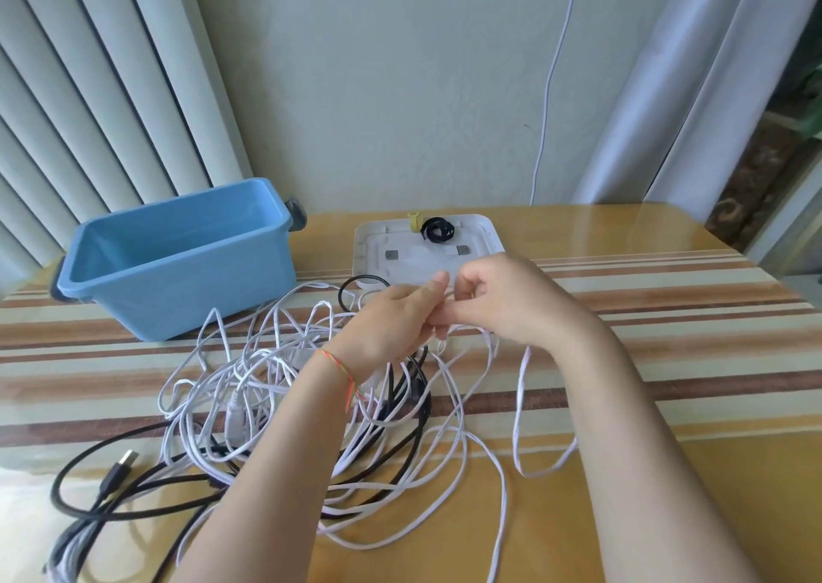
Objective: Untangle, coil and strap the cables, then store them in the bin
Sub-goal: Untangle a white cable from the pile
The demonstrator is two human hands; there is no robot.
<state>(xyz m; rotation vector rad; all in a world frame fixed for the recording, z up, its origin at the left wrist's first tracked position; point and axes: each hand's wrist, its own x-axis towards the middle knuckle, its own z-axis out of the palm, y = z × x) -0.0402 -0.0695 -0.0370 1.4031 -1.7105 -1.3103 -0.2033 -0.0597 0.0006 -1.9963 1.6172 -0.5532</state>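
Striped tabletop (667, 297) against a pale wall, curtains both sides. We have both hands raised together over the pile: our left hand (391, 320) curls its fingers round a strand of white cable (518, 404), and our right hand (502, 297) pinches the same strand just beside it, thumbs nearly touching. Held this close, we judge, to work one loop free of the knot while the rest hangs slack. A thread bracelet (342, 366) sits on the left wrist.

Below the hands the white cable sprawls in loose overlapping loops, tangled with a black cable (71, 467) whose USB plug (120, 464) lies at lower left. Nothing is coiled yet, so untangling looks like an early step.

Behind the hands a white lid (485, 235) lies flat, carrying a black strap (438, 229) and a yellow strap (413, 222), likely parked there within reach for later. At left the blue bin (178, 297) stands open, no cable inside as far as we can see.
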